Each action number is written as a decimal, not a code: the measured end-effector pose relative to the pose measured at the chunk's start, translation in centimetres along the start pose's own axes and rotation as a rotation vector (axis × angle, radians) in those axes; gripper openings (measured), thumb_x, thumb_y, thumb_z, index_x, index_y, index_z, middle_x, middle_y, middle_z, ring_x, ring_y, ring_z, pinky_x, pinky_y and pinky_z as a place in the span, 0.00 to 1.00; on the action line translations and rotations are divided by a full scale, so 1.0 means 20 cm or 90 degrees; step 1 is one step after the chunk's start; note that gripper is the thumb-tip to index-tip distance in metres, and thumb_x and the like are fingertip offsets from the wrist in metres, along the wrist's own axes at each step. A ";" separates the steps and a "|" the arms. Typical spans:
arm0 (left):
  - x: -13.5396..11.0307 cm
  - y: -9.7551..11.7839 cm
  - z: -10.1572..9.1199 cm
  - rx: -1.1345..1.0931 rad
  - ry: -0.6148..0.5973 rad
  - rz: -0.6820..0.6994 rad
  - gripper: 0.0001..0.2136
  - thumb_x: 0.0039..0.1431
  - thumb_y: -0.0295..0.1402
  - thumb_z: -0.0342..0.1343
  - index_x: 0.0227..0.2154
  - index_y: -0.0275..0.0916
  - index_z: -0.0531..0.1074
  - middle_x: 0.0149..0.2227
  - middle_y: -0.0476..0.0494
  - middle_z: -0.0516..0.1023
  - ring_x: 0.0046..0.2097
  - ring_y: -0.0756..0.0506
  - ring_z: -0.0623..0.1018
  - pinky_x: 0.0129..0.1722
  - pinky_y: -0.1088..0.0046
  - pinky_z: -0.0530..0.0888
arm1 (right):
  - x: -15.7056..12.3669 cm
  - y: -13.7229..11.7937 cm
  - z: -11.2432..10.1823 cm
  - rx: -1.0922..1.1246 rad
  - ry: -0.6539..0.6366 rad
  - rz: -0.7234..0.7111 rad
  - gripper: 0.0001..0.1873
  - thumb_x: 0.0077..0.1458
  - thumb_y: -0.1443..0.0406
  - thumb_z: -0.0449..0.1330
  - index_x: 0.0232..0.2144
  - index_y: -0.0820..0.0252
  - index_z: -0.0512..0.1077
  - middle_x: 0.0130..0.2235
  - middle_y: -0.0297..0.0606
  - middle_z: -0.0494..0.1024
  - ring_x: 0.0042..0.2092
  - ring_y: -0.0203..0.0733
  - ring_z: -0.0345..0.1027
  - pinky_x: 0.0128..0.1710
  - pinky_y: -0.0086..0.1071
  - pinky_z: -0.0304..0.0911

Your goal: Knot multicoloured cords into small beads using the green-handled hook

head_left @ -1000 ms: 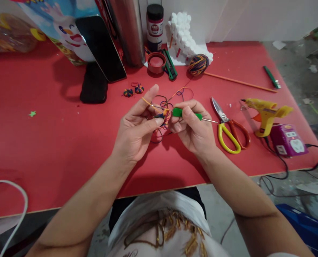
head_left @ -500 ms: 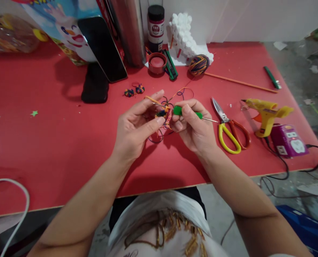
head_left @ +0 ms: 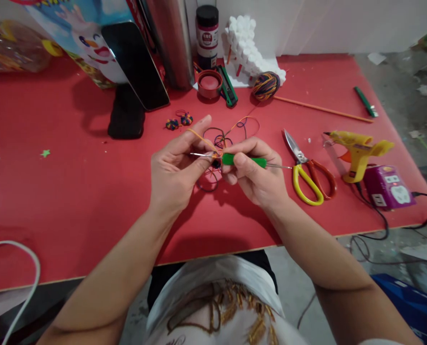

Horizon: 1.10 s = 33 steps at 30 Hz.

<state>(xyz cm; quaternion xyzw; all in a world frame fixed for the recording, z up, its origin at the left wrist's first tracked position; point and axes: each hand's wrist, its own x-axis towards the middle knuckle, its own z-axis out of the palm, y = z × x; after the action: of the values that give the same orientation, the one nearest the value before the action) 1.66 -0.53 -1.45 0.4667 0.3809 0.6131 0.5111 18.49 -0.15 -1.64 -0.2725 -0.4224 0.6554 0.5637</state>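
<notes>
My right hand [head_left: 254, 167] is closed on the green handle of a crochet hook [head_left: 247, 161], whose metal shaft points left past my left fingertips. A second thin metal end sticks out to the right, toward the scissors. My left hand [head_left: 177, 167] pinches a small multicoloured crochet piece [head_left: 216, 162], mostly hidden behind fingers and hook. An orange strand of yarn [head_left: 199, 136] runs over the left index finger. Loose dark and orange yarn loops [head_left: 222, 140] lie around the piece, and a strand leads back toward a yarn ball [head_left: 266, 86].
Scissors [head_left: 307, 175] lie right of my right hand, with a yellow glue gun [head_left: 359, 148] and purple power box [head_left: 391, 188] beyond. Two small crochet pieces [head_left: 179, 120], a phone [head_left: 136, 64], a green cutter [head_left: 228, 86] and a red round container [head_left: 209, 84] are behind my hands.
The crochet hook has moved left, and its shaft now passes through or beside the crochet piece. My right hand has come closer to my left, whose fingers now cover more of the piece.
</notes>
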 end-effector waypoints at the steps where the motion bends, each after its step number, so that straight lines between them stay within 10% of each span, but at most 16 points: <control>1: 0.00 0.00 0.00 -0.009 -0.004 -0.005 0.23 0.59 0.30 0.75 0.56 0.55 0.84 0.38 0.49 0.84 0.41 0.46 0.84 0.41 0.68 0.85 | 0.00 0.00 0.00 0.000 -0.006 -0.009 0.12 0.60 0.55 0.76 0.39 0.55 0.82 0.30 0.31 0.84 0.26 0.32 0.72 0.29 0.30 0.74; 19: 0.00 -0.05 0.01 -0.039 0.022 -0.033 0.23 0.56 0.30 0.77 0.53 0.54 0.85 0.40 0.50 0.85 0.42 0.48 0.83 0.44 0.70 0.82 | 0.05 0.02 0.00 0.082 0.080 0.040 0.16 0.55 0.53 0.78 0.36 0.55 0.80 0.27 0.27 0.82 0.24 0.28 0.68 0.27 0.25 0.70; 33: 0.00 -0.03 0.00 -0.053 -0.032 0.010 0.26 0.58 0.31 0.76 0.58 0.56 0.83 0.37 0.52 0.84 0.36 0.50 0.80 0.37 0.73 0.81 | 0.01 0.01 -0.04 0.030 -0.081 -0.011 0.08 0.61 0.60 0.75 0.40 0.56 0.85 0.31 0.33 0.86 0.27 0.32 0.76 0.28 0.27 0.74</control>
<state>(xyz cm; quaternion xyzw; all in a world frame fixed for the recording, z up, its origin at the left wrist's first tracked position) 1.84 -0.52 -1.94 0.4635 0.3383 0.6205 0.5345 18.92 0.26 -2.24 -0.2135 -0.4439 0.6765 0.5475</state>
